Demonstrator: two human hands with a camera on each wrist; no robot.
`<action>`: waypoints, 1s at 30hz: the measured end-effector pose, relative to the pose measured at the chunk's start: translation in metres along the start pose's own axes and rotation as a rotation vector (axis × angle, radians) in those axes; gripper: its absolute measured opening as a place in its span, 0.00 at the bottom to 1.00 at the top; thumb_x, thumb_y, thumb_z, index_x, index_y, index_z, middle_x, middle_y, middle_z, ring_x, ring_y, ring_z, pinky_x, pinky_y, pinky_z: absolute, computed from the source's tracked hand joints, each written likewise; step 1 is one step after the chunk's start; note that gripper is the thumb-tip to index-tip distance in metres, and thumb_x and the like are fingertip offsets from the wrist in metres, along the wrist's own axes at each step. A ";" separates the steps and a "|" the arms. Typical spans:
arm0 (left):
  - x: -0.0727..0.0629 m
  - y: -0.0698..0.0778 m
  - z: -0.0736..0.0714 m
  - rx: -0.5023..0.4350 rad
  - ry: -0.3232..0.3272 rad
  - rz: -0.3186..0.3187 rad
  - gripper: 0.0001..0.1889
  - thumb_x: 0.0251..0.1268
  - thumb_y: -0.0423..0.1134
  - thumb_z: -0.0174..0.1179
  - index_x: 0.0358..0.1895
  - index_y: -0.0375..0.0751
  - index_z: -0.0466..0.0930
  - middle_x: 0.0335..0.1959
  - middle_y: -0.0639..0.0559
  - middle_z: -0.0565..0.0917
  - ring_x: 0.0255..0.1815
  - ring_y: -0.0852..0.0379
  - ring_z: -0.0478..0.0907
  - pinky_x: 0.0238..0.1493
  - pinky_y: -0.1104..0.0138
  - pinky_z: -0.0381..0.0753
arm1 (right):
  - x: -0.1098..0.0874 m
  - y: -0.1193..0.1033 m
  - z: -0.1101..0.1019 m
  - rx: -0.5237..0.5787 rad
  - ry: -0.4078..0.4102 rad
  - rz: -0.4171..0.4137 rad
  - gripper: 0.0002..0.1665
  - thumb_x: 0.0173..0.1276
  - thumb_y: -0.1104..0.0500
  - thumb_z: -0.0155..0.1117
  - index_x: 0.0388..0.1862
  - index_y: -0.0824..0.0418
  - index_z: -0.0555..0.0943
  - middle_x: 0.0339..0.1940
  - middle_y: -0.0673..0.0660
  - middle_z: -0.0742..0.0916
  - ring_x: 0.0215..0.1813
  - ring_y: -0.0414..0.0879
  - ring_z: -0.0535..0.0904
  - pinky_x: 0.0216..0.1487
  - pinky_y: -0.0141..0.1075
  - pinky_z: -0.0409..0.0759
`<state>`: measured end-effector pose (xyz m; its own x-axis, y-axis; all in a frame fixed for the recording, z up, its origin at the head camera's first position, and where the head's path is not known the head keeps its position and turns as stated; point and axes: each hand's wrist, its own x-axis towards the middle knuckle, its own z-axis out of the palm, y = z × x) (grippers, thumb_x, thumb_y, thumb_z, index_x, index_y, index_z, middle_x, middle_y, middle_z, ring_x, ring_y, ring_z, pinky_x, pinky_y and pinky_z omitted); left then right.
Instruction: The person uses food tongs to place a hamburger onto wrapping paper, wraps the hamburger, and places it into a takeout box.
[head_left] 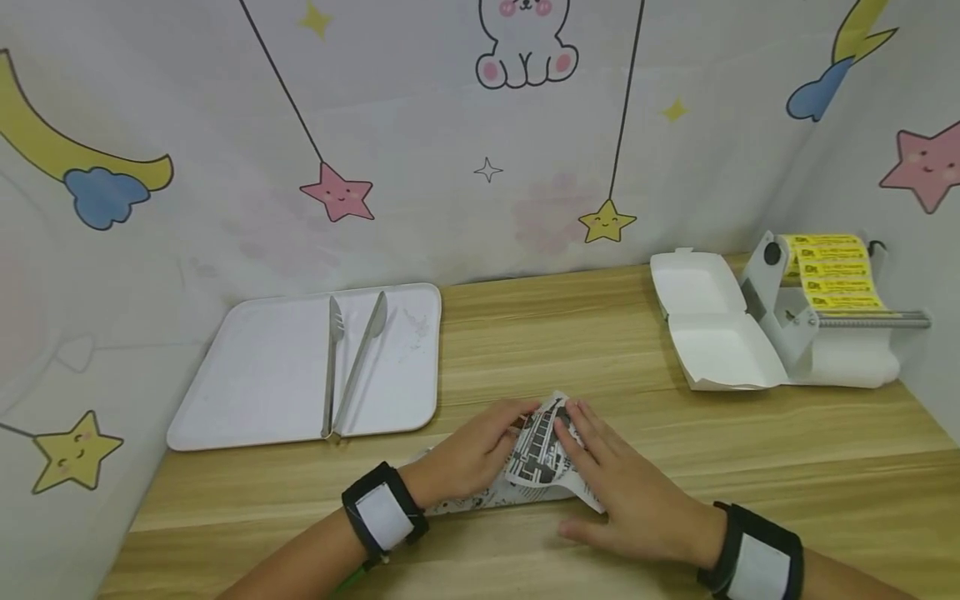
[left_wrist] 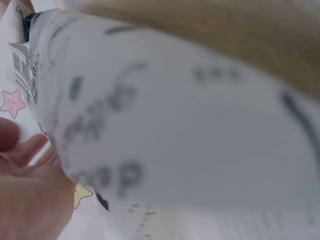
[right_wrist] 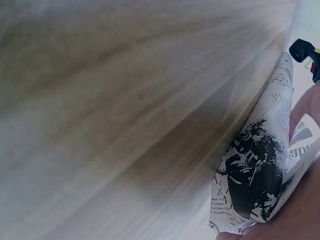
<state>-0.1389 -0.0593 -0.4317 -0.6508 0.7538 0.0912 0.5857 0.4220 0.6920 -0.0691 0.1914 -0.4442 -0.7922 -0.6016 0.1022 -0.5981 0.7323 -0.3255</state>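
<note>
A person's two hands work over a printed paper wrapper lying near the front middle of a wood-grain desk. The left hand grips the wrapper with curled fingers; the right hand holds nothing, its outstretched fingers pressing on the raised flap. Black newsprint-style lettering covers the sheet, but the right wrist view shows only broken text and the left wrist view only blurred characters. At right, a dispenser carries a roll of yellow labels, their dark print too small to read, beside an open white takeaway box. At left, metal tongs lie on a white tray.
</note>
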 end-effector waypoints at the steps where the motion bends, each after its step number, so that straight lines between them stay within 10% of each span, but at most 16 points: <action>1: 0.000 0.001 0.000 -0.001 -0.004 -0.013 0.26 0.80 0.36 0.52 0.76 0.36 0.64 0.72 0.42 0.70 0.70 0.50 0.71 0.69 0.58 0.73 | 0.000 0.000 0.000 -0.005 0.008 -0.008 0.59 0.71 0.30 0.59 0.84 0.63 0.48 0.85 0.65 0.48 0.84 0.56 0.40 0.78 0.28 0.28; 9: 0.005 0.004 0.004 0.190 -0.068 -0.047 0.37 0.66 0.50 0.70 0.73 0.37 0.69 0.72 0.46 0.71 0.72 0.53 0.69 0.72 0.62 0.68 | 0.001 -0.001 -0.006 0.174 0.013 0.042 0.35 0.85 0.51 0.44 0.84 0.59 0.51 0.85 0.61 0.51 0.84 0.57 0.43 0.80 0.34 0.37; 15: 0.006 0.006 0.007 0.218 -0.087 -0.076 0.37 0.65 0.49 0.70 0.74 0.38 0.69 0.73 0.47 0.71 0.74 0.54 0.67 0.74 0.63 0.65 | 0.009 0.009 -0.015 0.274 -0.026 0.080 0.45 0.81 0.47 0.55 0.84 0.61 0.47 0.85 0.62 0.51 0.83 0.58 0.46 0.76 0.57 0.54; 30: 0.001 0.003 0.004 0.301 -0.100 -0.025 0.37 0.70 0.51 0.64 0.76 0.38 0.65 0.74 0.45 0.70 0.74 0.50 0.66 0.74 0.56 0.66 | 0.019 0.031 -0.005 0.160 -0.036 -0.011 0.58 0.67 0.34 0.67 0.83 0.63 0.53 0.80 0.64 0.62 0.79 0.60 0.57 0.72 0.56 0.67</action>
<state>-0.1357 -0.0552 -0.4322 -0.6251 0.7805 -0.0046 0.6962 0.5603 0.4487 -0.1035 0.2043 -0.4480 -0.7792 -0.6224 0.0737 -0.5774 0.6672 -0.4705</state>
